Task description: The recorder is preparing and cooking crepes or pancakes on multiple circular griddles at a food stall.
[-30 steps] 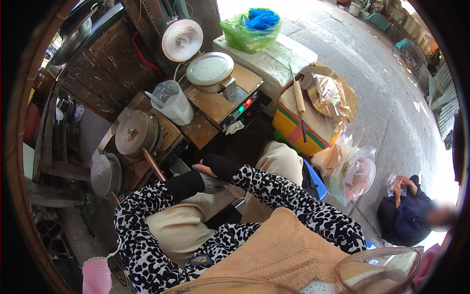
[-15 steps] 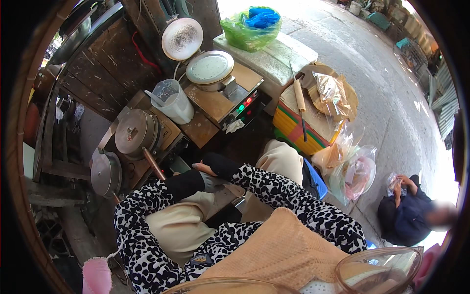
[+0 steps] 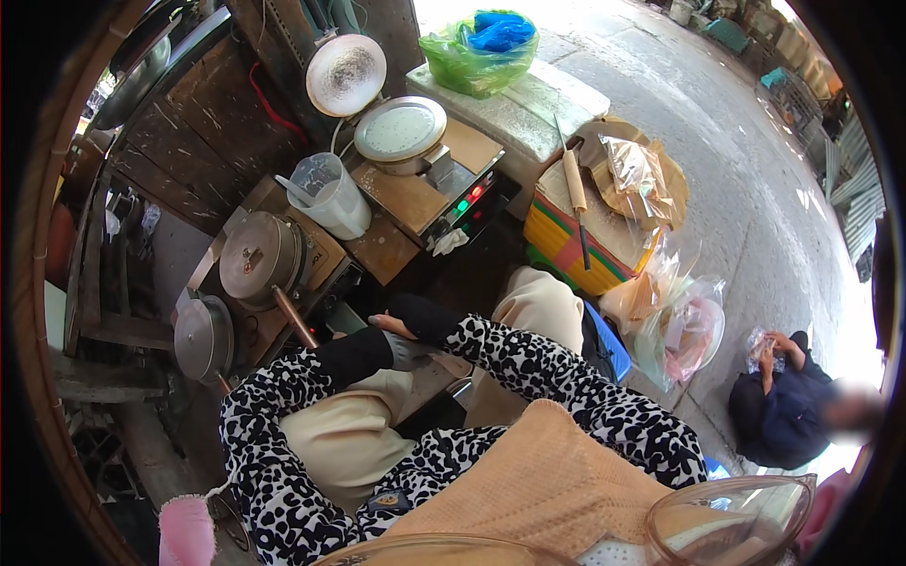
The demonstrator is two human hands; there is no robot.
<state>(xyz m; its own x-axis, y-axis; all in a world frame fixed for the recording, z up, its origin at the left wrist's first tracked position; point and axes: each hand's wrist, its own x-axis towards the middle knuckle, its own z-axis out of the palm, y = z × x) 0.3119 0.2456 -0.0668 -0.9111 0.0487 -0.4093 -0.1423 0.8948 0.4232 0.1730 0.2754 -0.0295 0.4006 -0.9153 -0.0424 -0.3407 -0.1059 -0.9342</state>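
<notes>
My left hand (image 3: 408, 355), in a grey glove, lies low at the middle, its fingers mostly hidden under my right forearm. My right hand (image 3: 396, 325) crosses just above it, fingers curled together; what they hold, if anything, is hidden. Close ahead is a round metal iron (image 3: 260, 255) with a copper-coloured handle (image 3: 298, 314); a second one (image 3: 196, 340) stands to its left. Beyond them are a plastic jug (image 3: 342, 208) with a utensil inside and an open round iron (image 3: 401, 124), its lid (image 3: 342, 77) raised, above red and green lights.
A white foam box (image 3: 557, 108) bears a green bag (image 3: 458, 61). A striped box (image 3: 576, 250) holds a rolling tool (image 3: 574, 184) and a wrapped packet (image 3: 628, 170). Plastic bags (image 3: 675, 335) hang right. Another person (image 3: 774, 424) crouches on the pavement (image 3: 736, 189), handling a clear bag.
My hands and arms stay in place. The surroundings shift very slightly in the view; the crouching person's hands rise slightly with the clear bag.
</notes>
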